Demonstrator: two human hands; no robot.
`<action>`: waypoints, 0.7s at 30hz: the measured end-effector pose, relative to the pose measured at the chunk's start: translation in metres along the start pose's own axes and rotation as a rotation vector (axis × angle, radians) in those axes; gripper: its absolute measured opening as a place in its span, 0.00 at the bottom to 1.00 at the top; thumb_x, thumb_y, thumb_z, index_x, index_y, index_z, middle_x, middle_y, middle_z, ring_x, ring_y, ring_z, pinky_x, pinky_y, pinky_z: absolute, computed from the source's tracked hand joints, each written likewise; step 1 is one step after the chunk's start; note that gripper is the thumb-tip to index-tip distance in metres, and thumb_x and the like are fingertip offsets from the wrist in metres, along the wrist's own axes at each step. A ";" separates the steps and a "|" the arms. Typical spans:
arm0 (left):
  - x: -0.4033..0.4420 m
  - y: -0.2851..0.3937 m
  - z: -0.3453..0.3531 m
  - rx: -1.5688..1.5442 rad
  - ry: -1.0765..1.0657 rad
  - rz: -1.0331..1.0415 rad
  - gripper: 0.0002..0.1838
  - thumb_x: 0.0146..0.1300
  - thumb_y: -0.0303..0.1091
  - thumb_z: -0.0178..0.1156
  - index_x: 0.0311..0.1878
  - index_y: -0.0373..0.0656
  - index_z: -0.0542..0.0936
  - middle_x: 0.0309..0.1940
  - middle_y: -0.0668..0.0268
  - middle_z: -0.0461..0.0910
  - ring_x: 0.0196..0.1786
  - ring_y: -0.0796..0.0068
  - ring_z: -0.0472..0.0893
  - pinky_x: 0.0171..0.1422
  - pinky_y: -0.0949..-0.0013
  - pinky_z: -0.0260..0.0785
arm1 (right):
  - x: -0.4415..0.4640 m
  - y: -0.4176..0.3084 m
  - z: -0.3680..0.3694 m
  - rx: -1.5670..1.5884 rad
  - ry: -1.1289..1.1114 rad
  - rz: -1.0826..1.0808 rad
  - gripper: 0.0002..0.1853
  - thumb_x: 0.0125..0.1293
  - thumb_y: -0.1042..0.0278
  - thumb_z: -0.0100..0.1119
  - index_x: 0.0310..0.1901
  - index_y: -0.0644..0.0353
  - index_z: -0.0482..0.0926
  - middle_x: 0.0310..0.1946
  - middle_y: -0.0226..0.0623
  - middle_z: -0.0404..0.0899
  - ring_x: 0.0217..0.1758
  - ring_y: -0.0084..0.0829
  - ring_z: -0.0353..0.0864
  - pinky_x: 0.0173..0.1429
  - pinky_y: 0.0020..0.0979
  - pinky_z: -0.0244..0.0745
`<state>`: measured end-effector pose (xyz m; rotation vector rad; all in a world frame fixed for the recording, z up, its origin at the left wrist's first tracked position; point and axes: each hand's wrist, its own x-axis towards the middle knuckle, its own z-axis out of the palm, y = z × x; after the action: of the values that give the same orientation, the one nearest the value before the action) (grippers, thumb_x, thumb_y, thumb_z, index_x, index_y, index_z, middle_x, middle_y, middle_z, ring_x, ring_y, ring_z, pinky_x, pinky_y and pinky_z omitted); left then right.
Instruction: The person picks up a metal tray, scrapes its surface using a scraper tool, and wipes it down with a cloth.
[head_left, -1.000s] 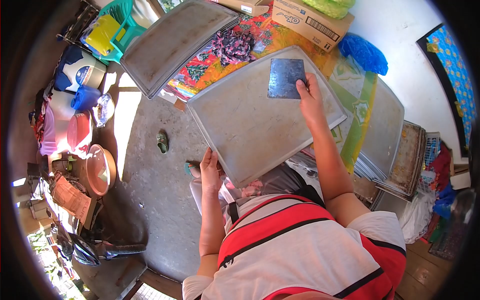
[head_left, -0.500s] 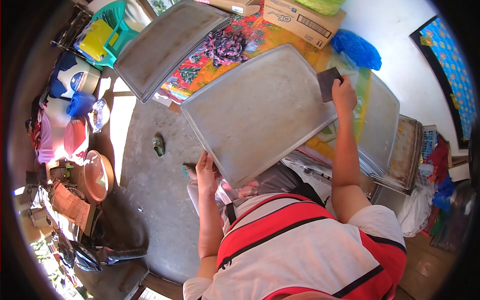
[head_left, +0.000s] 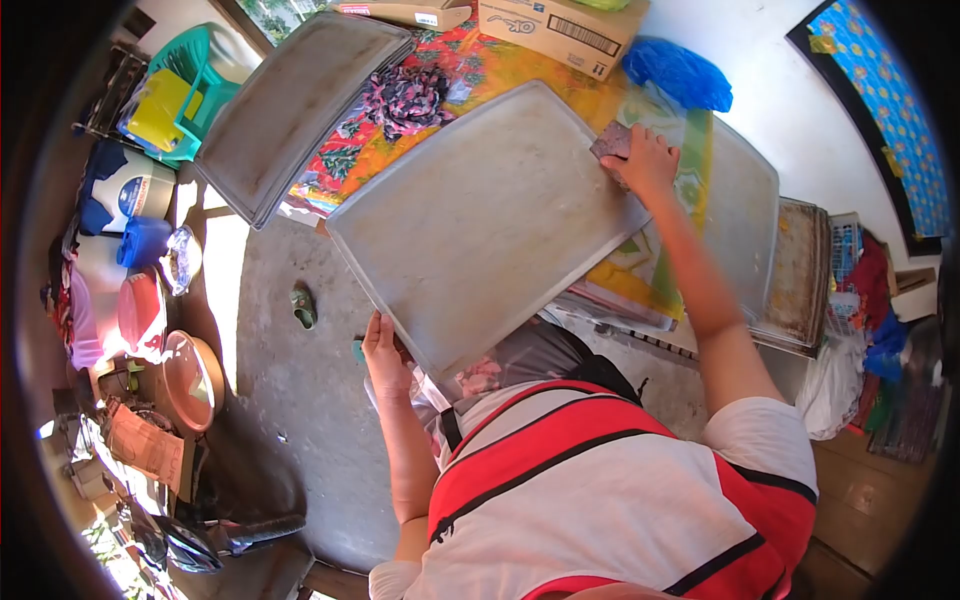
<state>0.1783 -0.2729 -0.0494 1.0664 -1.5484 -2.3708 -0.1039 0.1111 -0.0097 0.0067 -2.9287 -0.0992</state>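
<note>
A large grey metal baking tray (head_left: 480, 225) lies tilted in front of me, its near corner by my lap. My left hand (head_left: 387, 352) grips the tray's left rim near that corner, thumb and fingers closed on it. At the tray's far right edge, my right hand (head_left: 648, 165) is closed around a flat, brownish rectangular pad (head_left: 612, 143). The pad's exact kind is unclear. It lies against the tray's right end, partly covered by my fingers.
Stacked darker trays (head_left: 300, 110) lie at the far left of the table with a flowery cloth (head_left: 465, 70). A crumpled dark patterned cloth (head_left: 405, 100) is beside them. More trays (head_left: 745, 220) stand right. Behind are a cardboard box (head_left: 555, 35) and a blue plastic bag (head_left: 680, 75).
My right hand has turned and shifted the pad, which now shows its speckled face and sits lower against the tray's edge. The whole view has shifted slightly.
</note>
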 end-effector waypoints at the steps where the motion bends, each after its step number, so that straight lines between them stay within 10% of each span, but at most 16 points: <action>1: 0.000 -0.001 -0.001 -0.005 0.005 0.005 0.17 0.75 0.36 0.50 0.62 0.39 0.74 0.34 0.72 0.82 0.27 0.83 0.80 0.23 0.77 0.70 | 0.001 0.003 -0.002 0.042 -0.073 0.043 0.38 0.47 0.34 0.70 0.51 0.55 0.74 0.49 0.38 0.80 0.55 0.41 0.76 0.57 0.50 0.63; 17: 0.009 -0.017 -0.005 -0.042 -0.020 0.049 0.17 0.74 0.34 0.51 0.60 0.34 0.73 0.39 0.67 0.82 0.33 0.77 0.82 0.32 0.73 0.75 | -0.057 -0.061 -0.014 0.178 -0.134 -0.090 0.38 0.48 0.32 0.68 0.51 0.57 0.74 0.51 0.43 0.78 0.57 0.43 0.77 0.60 0.52 0.63; 21: 0.007 -0.013 0.001 -0.054 0.011 0.057 0.18 0.74 0.34 0.50 0.61 0.34 0.72 0.40 0.65 0.82 0.33 0.75 0.82 0.31 0.71 0.75 | -0.019 -0.031 -0.021 0.229 -0.217 0.235 0.37 0.48 0.35 0.70 0.53 0.55 0.73 0.51 0.43 0.79 0.58 0.44 0.76 0.62 0.54 0.61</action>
<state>0.1761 -0.2698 -0.0634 1.0091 -1.4823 -2.3507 -0.0813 0.0791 0.0051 -0.3307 -3.1106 0.2888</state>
